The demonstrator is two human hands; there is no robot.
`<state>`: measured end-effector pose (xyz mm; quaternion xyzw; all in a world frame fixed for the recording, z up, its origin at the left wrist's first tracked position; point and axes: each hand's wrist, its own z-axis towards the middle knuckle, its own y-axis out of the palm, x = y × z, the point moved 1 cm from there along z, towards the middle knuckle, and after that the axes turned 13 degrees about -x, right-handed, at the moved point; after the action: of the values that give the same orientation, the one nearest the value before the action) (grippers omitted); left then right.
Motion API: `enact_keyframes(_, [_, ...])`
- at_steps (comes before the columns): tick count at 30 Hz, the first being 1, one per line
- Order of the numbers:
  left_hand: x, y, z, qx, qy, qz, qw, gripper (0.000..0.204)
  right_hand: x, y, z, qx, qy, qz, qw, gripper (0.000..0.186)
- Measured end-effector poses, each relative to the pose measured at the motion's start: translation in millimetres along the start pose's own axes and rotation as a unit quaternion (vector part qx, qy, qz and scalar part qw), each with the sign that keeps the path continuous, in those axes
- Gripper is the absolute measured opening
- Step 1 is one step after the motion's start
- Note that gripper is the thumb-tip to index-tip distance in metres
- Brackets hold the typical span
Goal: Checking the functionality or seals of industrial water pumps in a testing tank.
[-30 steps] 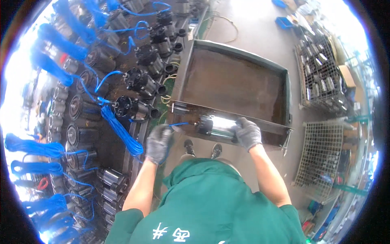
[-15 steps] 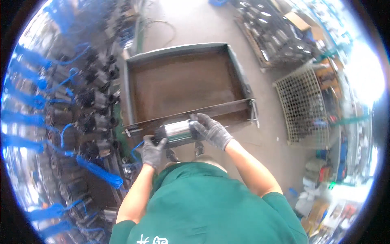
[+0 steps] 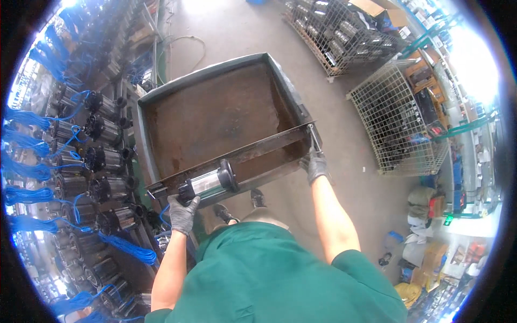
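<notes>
A steel-and-black pump motor (image 3: 207, 184) lies on the narrow front ledge (image 3: 269, 156) of a metal trough (image 3: 142, 121), whose bottom is brown. My left hand (image 3: 182, 214), in a grey glove, is closed at the motor's black left end, where a blue cable hangs. My right hand (image 3: 314, 164), also gloved, is off the motor at the ledge's right corner, fingers curled at a thin metal rod (image 3: 315, 137); whether they grip rod or edge is hard to tell.
Rows of pump motors (image 3: 107, 188) with blue cable bundles (image 3: 126, 247) stand along the left. Wire cages (image 3: 382, 118) with metal parts and cardboard are at the right, with shelving behind. A loose hose (image 3: 202, 51) lies on the floor beyond the trough.
My right hand has left the motor and moved right to the ledge's corner. My left hand has come onto the motor's left end. The view has shifted, the trough now appearing farther left.
</notes>
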<state>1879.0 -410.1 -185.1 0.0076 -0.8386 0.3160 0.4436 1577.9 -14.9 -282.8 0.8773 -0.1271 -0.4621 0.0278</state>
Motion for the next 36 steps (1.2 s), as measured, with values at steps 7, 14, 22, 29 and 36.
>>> enact_keyframes(7, [-3, 1, 0, 0.016, -0.014, 0.048, 0.999, 0.076, -26, 24, -59, -0.162, -0.091, -0.111, 0.976, 0.014])
enact_keyframes(14, [-5, 4, 4, 0.010, -0.016, 0.029, 0.999, 0.076, 25, 83, -132, -0.413, -0.043, -0.248, 0.875, 0.016])
enact_keyframes(22, [4, 7, 1, 0.028, -0.006, 0.017, 0.999, 0.069, 24, 118, -126, -0.437, -0.057, -0.289, 0.850, 0.014])
enact_keyframes(29, [0, 10, 0, 0.016, -0.038, 0.000, 0.999, 0.072, 20, 119, -125, -0.423, -0.054, -0.316, 0.848, 0.013])
enact_keyframes(36, [-1, 7, 1, -0.003, -0.031, 0.016, 0.999, 0.074, 24, 116, -122, -0.444, -0.113, -0.327, 0.827, 0.012])
